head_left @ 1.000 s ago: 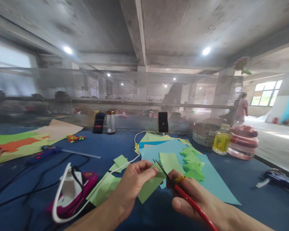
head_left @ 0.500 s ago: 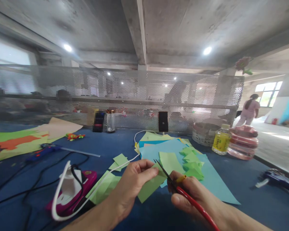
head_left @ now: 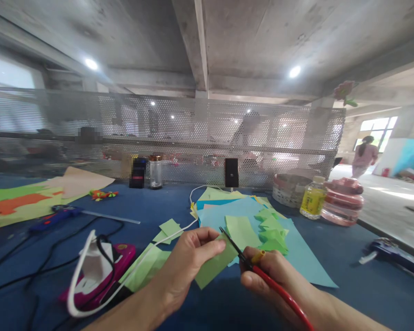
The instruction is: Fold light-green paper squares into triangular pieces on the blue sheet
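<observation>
My left hand [head_left: 196, 253] pinches a green paper piece [head_left: 215, 266] between thumb and fingers, its lower corner hanging free. In my right hand [head_left: 265, 271] is a pair of scissors [head_left: 278, 287] with red handles and dark blades. The blades lie along the paper's upper right edge, their tips near my left fingertips. Whether they are cutting into the paper, I cannot tell. Behind my hands, a green sheet [head_left: 242, 232] and crumpled green cut pieces [head_left: 273, 234] rest on a light blue sheet [head_left: 307, 262]. More green squares [head_left: 169, 230] lie left of the stack.
A magenta power strip [head_left: 124, 253] with a white cable stands at left, near a blue glue gun [head_left: 57, 218]. A phone [head_left: 232, 172] leans on the perforated screen. At right are a yellow-labelled bottle [head_left: 312, 200], a pink jug [head_left: 343, 202] and another glue gun [head_left: 396, 257].
The whole view has shifted slightly, so things sit a little further left. The scissor blades look closer together. A person in the background at right has moved. Both hands keep their grips.
</observation>
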### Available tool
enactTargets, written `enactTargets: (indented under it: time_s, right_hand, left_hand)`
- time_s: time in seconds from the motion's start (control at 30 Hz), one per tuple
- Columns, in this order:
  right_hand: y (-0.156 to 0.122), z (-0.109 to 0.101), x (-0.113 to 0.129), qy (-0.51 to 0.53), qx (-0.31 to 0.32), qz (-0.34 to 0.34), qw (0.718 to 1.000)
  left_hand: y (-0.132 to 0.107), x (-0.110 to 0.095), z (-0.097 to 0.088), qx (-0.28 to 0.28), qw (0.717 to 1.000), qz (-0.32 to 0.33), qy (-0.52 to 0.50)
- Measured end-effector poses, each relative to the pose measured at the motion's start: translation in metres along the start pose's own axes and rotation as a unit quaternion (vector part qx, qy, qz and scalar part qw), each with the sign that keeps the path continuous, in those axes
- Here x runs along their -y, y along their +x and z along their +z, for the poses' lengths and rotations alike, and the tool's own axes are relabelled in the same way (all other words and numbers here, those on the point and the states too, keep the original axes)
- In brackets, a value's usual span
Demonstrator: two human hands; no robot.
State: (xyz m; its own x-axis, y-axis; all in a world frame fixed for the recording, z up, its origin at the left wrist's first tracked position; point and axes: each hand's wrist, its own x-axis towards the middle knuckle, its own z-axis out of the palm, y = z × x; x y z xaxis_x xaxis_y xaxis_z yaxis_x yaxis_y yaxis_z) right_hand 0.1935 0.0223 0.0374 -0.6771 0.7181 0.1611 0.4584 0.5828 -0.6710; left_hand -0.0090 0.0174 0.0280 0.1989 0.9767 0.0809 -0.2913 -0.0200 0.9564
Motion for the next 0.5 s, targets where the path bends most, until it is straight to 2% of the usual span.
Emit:
enactTargets:
  time_s: [0.1, 0.17, 0.27, 0.3, 0.33, 0.4, 0.43, 0.5]
  right_hand:
    - [0.001, 0.004, -0.004, -0.011, -0.001, 0.018, 1.000]
    - [0.000, 0.002, -0.010, -0.026, -0.022, 0.033, 0.999]
    - [-0.010, -0.022, -0.029, -0.105, -0.121, 0.075, 0.984]
    - [-0.016, -0.035, -0.038, -0.151, -0.160, 0.096, 0.971]
    - [-0.025, -0.050, -0.049, -0.201, -0.182, 0.148, 0.951]
    - [-0.044, -0.081, -0.072, -0.322, -0.215, 0.263, 0.884]
    - [-0.053, -0.094, -0.083, -0.341, -0.229, 0.286, 0.866]
    - [-0.065, -0.114, -0.100, -0.361, -0.247, 0.298, 0.849]
  left_hand:
    - [-0.001, 0.000, 0.000, 0.007, 1.000, -0.011, -0.006]
    - [-0.001, -0.001, 0.001, 0.009, 1.000, -0.021, -0.005]
    - [-0.001, -0.003, 0.002, 0.006, 1.000, -0.028, -0.004]
    - [-0.001, -0.003, 0.002, 0.006, 1.000, -0.028, -0.004]
    - [-0.001, -0.003, 0.002, 0.007, 1.000, -0.029, -0.004]
    - [0.001, -0.001, 0.001, 0.014, 0.999, -0.034, -0.004]
    - [0.002, 0.001, 0.001, 0.018, 0.999, -0.038, -0.004]
    - [0.004, 0.007, -0.001, 0.021, 0.999, -0.047, -0.002]
